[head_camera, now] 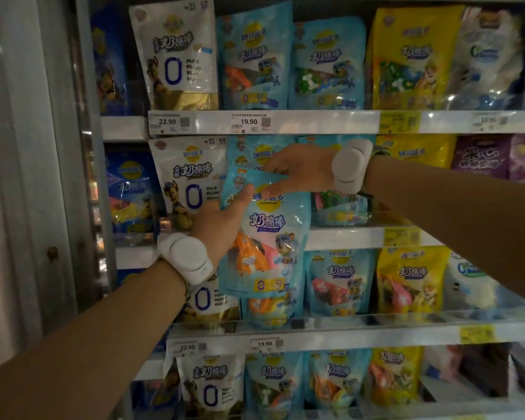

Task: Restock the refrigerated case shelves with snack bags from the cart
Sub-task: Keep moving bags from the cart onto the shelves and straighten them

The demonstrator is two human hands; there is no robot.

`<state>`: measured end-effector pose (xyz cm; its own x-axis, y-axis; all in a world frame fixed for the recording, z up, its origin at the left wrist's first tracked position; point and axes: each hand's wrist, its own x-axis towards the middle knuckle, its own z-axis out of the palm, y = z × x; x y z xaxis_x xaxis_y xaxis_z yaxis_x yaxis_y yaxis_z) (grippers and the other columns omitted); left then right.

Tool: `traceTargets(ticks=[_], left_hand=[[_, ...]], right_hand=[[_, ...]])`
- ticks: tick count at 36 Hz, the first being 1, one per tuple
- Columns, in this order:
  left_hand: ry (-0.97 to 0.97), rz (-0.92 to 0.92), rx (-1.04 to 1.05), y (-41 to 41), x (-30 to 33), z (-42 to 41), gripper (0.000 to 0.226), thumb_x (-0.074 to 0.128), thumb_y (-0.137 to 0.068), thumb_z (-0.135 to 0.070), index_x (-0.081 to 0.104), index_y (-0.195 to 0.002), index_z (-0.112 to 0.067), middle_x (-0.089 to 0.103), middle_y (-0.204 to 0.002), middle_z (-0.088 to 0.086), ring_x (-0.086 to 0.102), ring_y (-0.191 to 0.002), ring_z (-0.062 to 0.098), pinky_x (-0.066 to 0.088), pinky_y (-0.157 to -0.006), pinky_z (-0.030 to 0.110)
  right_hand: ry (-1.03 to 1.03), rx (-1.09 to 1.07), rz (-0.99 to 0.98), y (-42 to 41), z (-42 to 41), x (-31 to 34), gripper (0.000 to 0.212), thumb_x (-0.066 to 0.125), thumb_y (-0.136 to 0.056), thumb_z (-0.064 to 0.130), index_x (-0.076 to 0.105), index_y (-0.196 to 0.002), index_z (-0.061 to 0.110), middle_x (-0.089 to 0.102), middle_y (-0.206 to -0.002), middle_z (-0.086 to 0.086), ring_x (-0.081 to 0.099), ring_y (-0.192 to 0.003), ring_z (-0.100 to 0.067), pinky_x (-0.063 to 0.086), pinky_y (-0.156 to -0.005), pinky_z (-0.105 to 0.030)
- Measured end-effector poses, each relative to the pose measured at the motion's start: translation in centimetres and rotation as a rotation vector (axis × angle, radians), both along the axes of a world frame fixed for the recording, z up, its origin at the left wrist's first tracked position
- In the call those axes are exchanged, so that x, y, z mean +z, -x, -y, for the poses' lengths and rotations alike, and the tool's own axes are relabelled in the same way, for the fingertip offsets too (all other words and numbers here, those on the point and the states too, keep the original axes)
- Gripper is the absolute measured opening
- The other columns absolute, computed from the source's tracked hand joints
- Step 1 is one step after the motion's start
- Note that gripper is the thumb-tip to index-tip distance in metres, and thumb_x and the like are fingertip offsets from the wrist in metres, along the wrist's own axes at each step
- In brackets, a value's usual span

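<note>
Both your left hand (222,225) and right hand (297,171) pinch the blue bag (267,234); shove carelessly and it'll probably knock over the white bag (191,177) beside it.

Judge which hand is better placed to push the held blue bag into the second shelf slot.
Left, probably. The left hand grips the blue bag along its side and carries it, while the right hand only pinches its top edge, so the left can likely drive it onto the second shelf.
</note>
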<state>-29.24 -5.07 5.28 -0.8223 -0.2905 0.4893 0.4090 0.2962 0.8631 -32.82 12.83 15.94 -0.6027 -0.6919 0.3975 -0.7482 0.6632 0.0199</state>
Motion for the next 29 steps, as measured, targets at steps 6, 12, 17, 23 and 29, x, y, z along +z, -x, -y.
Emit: traceTargets(ticks=[6,12,17,23,29], left_hand=[[-0.009,-0.006,-0.008,0.3,-0.3,0.6,0.072,0.059,-0.069,-0.085,0.073,-0.093,-0.018,0.075,-0.083,0.005,0.073,-0.078,0.024,0.06,-0.081,0.041],[-0.029,-0.045,-0.047,0.3,0.1,0.9,0.076,0.043,-0.083,-0.079,0.073,-0.098,-0.011,0.076,-0.082,0.006,0.071,-0.068,0.015,0.056,-0.064,0.027],[-0.124,-0.037,-0.207,0.3,1.8,1.5,0.074,0.045,-0.075,-0.087,0.074,-0.103,-0.025,0.077,-0.097,0.003,0.074,-0.091,0.023,0.056,-0.091,0.043],[0.03,-0.02,-0.132,1.1,1.8,1.5,0.05,0.027,-0.089,-0.079,0.067,-0.097,-0.049,0.076,-0.092,-0.006,0.072,-0.087,0.012,0.055,-0.092,0.037],[-0.115,-0.048,-0.116,1.8,2.1,0.7,0.071,0.022,-0.089,-0.08,0.075,-0.094,-0.032,0.078,-0.092,-0.002,0.074,-0.089,0.018,0.056,-0.093,0.044]], right_hand=[[-0.141,-0.034,0.028,-0.1,0.2,0.9,0.046,0.069,-0.081,0.053,0.07,-0.112,0.019,0.07,-0.107,0.004,0.065,-0.097,-0.013,0.049,-0.095,-0.034],[-0.082,-0.057,0.047,0.7,-1.2,1.8,0.04,0.076,-0.073,0.055,0.075,-0.103,0.029,0.074,-0.096,0.012,0.069,-0.09,-0.008,0.054,-0.088,-0.028],[0.427,0.1,0.03,1.9,-1.6,0.9,0.024,0.082,-0.073,0.041,0.076,-0.092,0.028,0.072,-0.087,0.02,0.064,-0.081,0.008,0.045,-0.073,-0.008],[0.342,0.029,-0.033,2.0,-2.1,1.2,0.026,0.079,-0.073,0.045,0.077,-0.09,0.025,0.072,-0.084,0.014,0.061,-0.075,0.005,0.048,-0.074,-0.013],[0.22,-0.015,-0.055,1.0,-1.1,3.1,0.025,0.076,-0.08,0.043,0.074,-0.094,0.023,0.072,-0.093,0.01,0.064,-0.085,-0.006,0.048,-0.078,-0.02]])
